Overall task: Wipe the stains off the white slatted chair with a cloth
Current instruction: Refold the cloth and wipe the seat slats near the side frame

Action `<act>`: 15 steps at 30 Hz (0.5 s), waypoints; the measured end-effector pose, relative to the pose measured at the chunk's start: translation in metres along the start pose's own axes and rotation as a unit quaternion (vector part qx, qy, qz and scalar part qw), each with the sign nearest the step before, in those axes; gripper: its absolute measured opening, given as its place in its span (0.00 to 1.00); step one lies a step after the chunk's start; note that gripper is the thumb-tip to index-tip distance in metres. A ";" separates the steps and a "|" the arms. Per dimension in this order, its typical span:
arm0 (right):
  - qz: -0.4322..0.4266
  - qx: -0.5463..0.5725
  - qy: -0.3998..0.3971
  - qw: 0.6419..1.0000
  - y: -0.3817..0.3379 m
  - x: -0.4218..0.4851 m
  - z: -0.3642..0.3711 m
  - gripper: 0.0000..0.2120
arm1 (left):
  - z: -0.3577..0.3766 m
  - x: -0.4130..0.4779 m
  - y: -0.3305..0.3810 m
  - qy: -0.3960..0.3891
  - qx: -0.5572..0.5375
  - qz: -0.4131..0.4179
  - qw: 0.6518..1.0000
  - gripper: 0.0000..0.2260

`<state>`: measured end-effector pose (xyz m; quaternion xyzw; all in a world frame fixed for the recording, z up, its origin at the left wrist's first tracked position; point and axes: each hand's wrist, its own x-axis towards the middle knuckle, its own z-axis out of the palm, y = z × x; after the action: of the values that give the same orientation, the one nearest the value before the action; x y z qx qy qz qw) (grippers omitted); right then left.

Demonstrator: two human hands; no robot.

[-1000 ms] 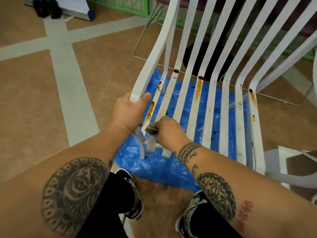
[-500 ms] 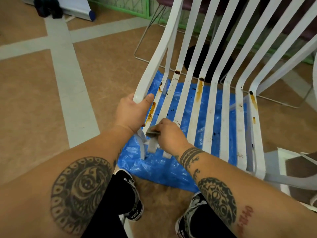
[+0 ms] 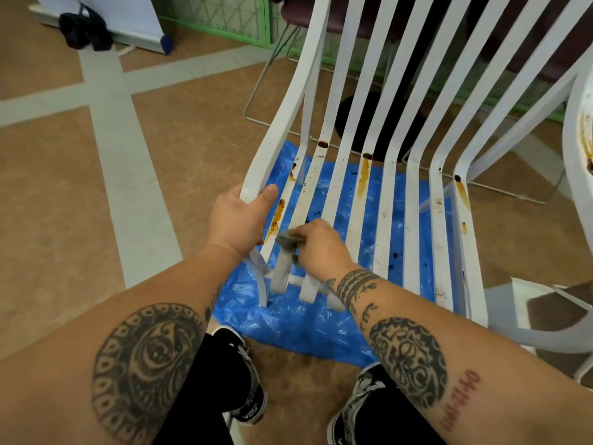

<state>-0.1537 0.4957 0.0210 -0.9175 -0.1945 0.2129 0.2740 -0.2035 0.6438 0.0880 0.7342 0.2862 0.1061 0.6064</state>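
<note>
Head view: left hand (image 3: 237, 223) is gripping chair (image 3: 386, 200) by its edge rail, fingers wrapped round. Right hand (image 3: 321, 247), just beside it, is pinching grey cloth (image 3: 287, 239) against a slat. Risk: bunched cloth may be smearing the orange stain (image 3: 277, 216) by left thumb, not lifting it.

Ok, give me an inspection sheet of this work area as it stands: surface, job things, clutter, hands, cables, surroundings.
Surface: brown floor with pale stripes; blue plastic sheet spread under the chair.
Job's things: white slatted chair with brown stains on several seat slats; grey cloth on a slat near the front left.
Clutter: dark object on the floor, far left.
Hands: left hand grips the chair's left side rail; right hand pinches the cloth.
Cables: nothing seen.
Surroundings: green mesh fence behind; second white chair at the right edge, also stained.
</note>
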 end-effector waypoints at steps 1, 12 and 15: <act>-0.030 -0.059 -0.021 0.998 -0.002 -0.004 0.007 0.22 | 0.001 -0.001 0.001 0.003 0.004 0.000 1.000 0.11; 0.095 0.272 0.083 0.954 0.011 -0.034 -0.050 0.08 | 0.011 -0.038 0.021 0.212 0.111 0.180 0.954 0.13; 0.120 0.317 0.139 0.930 0.023 -0.032 -0.070 0.05 | 0.035 -0.061 0.028 0.137 0.162 0.386 0.898 0.08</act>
<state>-0.1396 0.4330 0.0697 -0.8196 0.0350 0.1653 0.5474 -0.2276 0.5783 0.1177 0.8535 0.0743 0.3835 0.3449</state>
